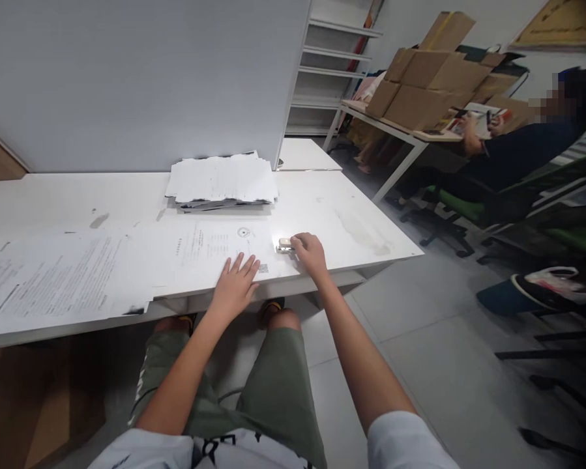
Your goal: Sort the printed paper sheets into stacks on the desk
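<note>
My left hand lies flat with its fingers spread on the lower edge of a printed sheet, which bears a round stamp and a small square code. To its right, my right hand is closed around a small pale stapler resting on the desk close to the sheet's right edge. Whether paper sits in the stapler's jaws I cannot tell. Behind the sheet stands a thick stack of papers with uneven edges. More printed sheets lie on the left of the desk.
The white desk has worn patches and ends at a corner on the right. A grey partition rises along its back. Cardboard boxes are piled on another table, where a person sits in a green chair.
</note>
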Motion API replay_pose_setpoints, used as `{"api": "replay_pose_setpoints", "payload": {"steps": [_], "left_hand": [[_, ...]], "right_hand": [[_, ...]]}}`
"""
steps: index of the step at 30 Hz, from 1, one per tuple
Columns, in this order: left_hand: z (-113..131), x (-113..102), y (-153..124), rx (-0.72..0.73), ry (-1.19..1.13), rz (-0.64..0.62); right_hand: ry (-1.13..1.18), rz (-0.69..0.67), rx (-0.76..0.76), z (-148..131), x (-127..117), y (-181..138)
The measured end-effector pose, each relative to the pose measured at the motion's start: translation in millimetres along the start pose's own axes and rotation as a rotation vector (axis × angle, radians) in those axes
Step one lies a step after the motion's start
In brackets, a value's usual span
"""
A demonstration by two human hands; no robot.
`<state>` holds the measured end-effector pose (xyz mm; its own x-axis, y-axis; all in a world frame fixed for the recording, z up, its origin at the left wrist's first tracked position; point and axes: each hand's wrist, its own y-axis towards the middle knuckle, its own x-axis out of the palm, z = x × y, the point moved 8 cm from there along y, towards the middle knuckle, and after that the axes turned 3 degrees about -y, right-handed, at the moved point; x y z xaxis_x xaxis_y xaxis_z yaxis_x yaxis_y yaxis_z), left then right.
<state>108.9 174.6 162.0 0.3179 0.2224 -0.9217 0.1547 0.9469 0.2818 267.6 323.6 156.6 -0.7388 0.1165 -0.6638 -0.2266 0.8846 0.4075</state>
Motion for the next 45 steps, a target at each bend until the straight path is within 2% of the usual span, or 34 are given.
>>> {"api": "replay_pose_setpoints", "payload": {"steps": [4,6,11,17,25,31,35,39,41,43,45], "left_hand": [[-10.7,1.8,-19.0,-0.094,0.027,0.034],[-4.4,5.3,-15.3,-0.098,0.006,0.051],[24.3,20.5,2.5,-0.005,0.012,0.024],[34.7,27.9,5.1,-0.023,0.035,0.094],[33.8,29.7,4.3,-0.01,0.029,0.114],[32.2,24.9,9.0,-0.019,-0.007,0.142],[27.4,22.8,13.3,0.035,0.054,0.08],[10.9,12.4,10.6,0.104,0.075,0.037],[-7.5,-0.4,8.3,0.07,0.025,0.043],[-39.2,-19.9,7.2,-0.094,-0.064,0.091],[-79.2,-50.8,3.6,-0.341,-0.206,0.281]], "right_hand": [[-0.009,0.006,-0.005,0.3,-0.1,-1.0],[-0.008,0.009,-0.01,0.2,-0.1,-1.5],[-0.022,0.004,-0.014,-1.2,1.2,-1.1],[-0.03,0.01,-0.088,-4.8,2.4,0.9],[-0.062,-0.006,-0.075,2.7,8.5,4.2],[-0.155,-0.069,-0.048,-8.6,11.2,14.3],[-0.114,-0.084,0.006,-9.9,9.1,18.8],[-0.069,-0.049,0.012,-8.9,5.6,16.8],[-0.063,-0.029,-0.003,-8.8,5.1,15.7],[-0.066,0.001,-0.021,-9.3,4.6,14.9],[-0.076,0.039,-0.026,-8.8,3.6,13.9]]}}
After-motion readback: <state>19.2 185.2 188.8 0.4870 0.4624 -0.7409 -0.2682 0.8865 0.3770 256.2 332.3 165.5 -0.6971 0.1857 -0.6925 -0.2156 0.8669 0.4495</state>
